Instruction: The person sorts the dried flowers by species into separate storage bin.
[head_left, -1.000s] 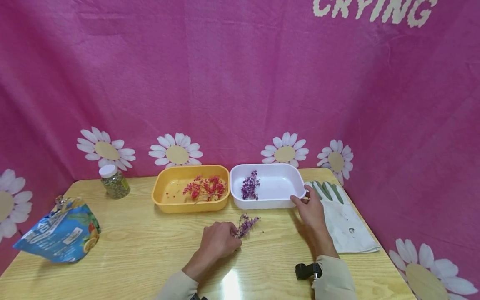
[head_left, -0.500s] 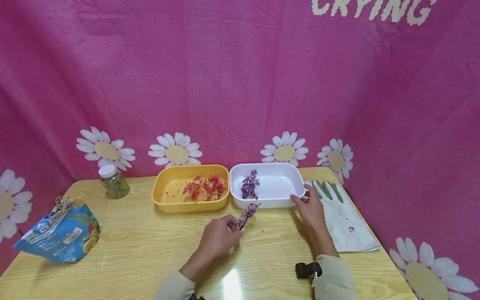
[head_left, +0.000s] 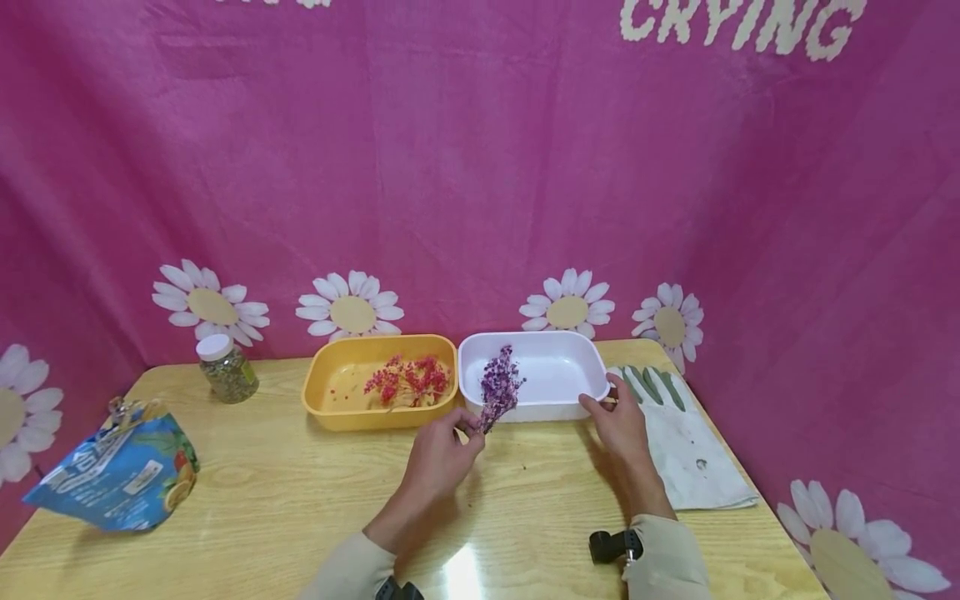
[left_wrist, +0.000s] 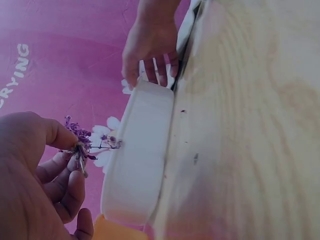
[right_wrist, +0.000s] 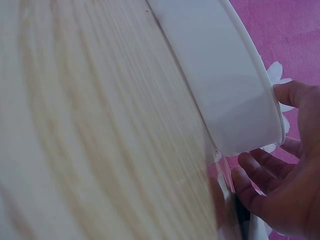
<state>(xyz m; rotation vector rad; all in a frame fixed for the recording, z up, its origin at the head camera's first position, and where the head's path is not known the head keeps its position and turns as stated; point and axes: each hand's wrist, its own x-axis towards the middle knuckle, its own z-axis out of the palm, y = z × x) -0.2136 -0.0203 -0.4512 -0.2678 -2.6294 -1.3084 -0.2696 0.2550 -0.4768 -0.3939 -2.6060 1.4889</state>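
My left hand [head_left: 438, 458] pinches a sprig of purple dried flowers [head_left: 495, 408] by its stems. The sprig tilts over the front rim of the white tray [head_left: 555, 410], overlapping purple flowers [head_left: 501, 360] lying at that tray's left end. In the left wrist view, thumb and fingers grip the stems of the sprig [left_wrist: 79, 145] beside the tray wall [left_wrist: 140, 145]. My right hand [head_left: 626, 429] holds the tray's right front corner. The right wrist view has its thumb on the rim and curled fingers by the end wall; some fingertips are hidden.
A yellow tray [head_left: 345, 421] with red dried flowers [head_left: 423, 379] adjoins the white tray's left side. Farther left stand a lidded jar [head_left: 228, 375] and a blue pouch [head_left: 123, 483]. A pale cloth [head_left: 693, 458] with green finger shapes lies right. A pink curtain hangs behind.
My left hand has lifted the purple sprig off the table and carried it forward to the white tray. My right hand has stayed at the tray's corner.
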